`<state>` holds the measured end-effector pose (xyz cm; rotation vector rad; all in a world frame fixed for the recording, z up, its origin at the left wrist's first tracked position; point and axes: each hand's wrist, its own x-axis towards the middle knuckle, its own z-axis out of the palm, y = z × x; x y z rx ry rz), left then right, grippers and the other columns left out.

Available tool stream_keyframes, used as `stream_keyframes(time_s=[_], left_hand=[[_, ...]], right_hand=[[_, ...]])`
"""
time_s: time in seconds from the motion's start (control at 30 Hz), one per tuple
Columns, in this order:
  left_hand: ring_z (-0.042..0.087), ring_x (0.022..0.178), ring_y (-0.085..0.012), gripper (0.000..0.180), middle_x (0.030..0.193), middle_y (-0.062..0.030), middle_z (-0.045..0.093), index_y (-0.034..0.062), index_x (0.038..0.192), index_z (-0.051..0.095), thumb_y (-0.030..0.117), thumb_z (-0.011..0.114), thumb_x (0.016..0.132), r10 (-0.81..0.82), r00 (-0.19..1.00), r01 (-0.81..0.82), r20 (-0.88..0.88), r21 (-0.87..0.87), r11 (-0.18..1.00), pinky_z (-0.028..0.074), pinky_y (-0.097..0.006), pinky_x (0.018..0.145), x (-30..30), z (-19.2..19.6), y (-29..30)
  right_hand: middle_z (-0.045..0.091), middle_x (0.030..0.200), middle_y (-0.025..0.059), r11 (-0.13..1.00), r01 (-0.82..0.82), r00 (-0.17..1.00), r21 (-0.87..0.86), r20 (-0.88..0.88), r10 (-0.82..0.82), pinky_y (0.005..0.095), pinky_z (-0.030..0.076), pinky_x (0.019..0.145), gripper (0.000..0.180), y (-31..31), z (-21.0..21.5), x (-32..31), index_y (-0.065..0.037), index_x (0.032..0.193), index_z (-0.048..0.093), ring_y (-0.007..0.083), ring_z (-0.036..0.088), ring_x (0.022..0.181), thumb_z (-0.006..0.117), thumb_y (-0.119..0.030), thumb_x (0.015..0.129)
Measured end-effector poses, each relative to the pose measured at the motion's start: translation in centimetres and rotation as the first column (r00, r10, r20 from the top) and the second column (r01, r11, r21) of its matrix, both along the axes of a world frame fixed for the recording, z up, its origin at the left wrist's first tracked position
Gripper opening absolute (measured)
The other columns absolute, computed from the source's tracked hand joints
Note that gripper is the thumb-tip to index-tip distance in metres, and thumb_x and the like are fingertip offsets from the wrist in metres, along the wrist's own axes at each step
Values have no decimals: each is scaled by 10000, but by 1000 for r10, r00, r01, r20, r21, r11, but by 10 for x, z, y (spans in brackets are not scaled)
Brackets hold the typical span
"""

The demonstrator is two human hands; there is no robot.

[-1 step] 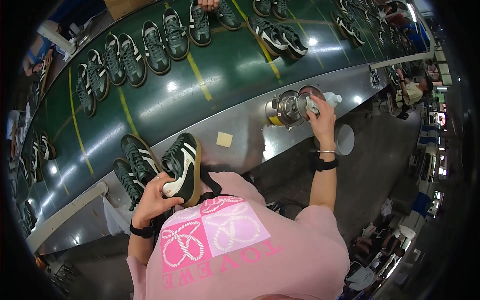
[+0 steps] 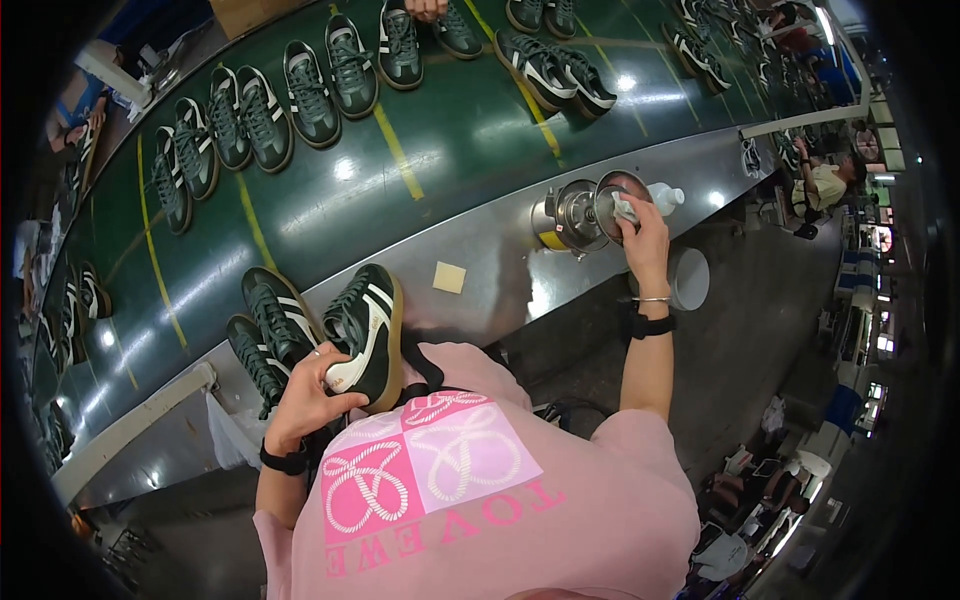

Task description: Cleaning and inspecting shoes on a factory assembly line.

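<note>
My left hand is closed around the heel of a dark green sneaker with white stripes and a gum sole, tilted on its side close to my body. Just left of it, a pair of similar sneakers sits at the bench edge. My right arm reaches out to a metal dispenser can with a round dish. Pinched in the fingers of my right hand is a crumpled white cloth, held at the dish. Its underside is hidden, so contact is hard to judge.
Beyond the metal ledge runs a green conveyor belt carrying several pairs of sneakers. A yellow paper square lies on the ledge. A white bottle stands past the dish, and a pale bucket is below. Another person's hand touches a far shoe.
</note>
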<state>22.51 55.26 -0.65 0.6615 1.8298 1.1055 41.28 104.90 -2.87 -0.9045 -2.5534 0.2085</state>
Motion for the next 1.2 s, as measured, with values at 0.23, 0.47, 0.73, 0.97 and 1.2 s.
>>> stream_keyframes(time_s=[0.23, 0.47, 0.73, 0.97, 1.2], left_hand=[[551, 886, -197, 488, 911, -76, 567, -55, 1030, 653, 37, 873, 604, 57, 998, -56, 27, -30, 998, 430, -302, 810, 6, -2, -3], [547, 877, -193, 482, 906, -70, 568, -54, 1025, 659, 34, 872, 602, 54, 998, -54, 28, -7, 999, 426, -302, 797, 0, -2, -1], [552, 857, -186, 495, 889, -67, 555, -52, 1020, 651, 58, 892, 601, 50, 999, -50, -4, 37, 998, 434, -294, 769, 0, -4, -5], [559, 861, -180, 482, 877, -60, 575, -33, 988, 664, 105, 915, 599, 62, 998, -61, -19, 41, 997, 426, -289, 791, 3, -8, -14], [578, 878, -212, 523, 904, -87, 573, -57, 1010, 650, 162, 911, 613, 11, 998, -6, -67, 69, 998, 449, -304, 800, -2, -11, -14]], right_hand=[[652, 972, 120, 815, 352, 931, -460, 82, -355, 415, 496, 844, 323, -12, 12, -24, -63, 1170, 672, 305, 628, 869, 688, -249, 906], [614, 1114, 98, 999, -36, 997, 38, -63, 38, 413, 434, 929, 346, -2, 20, -14, -121, 1174, 646, 305, 550, 1079, 695, -185, 837], [651, 1031, 43, 996, -92, 996, -17, -8, 92, 410, 380, 928, 292, 6, 1, -7, -140, 1071, 677, 273, 549, 1032, 740, -166, 788], [658, 1124, 88, 978, -129, 968, -165, -233, 88, 386, 453, 975, 191, 11, 10, -3, -56, 1011, 672, 240, 580, 1092, 728, -62, 829], [671, 1173, 177, 428, -502, 681, -752, -648, -341, 316, 500, 946, 167, 19, 17, -6, -30, 1043, 511, 196, 636, 1078, 635, -76, 940]])
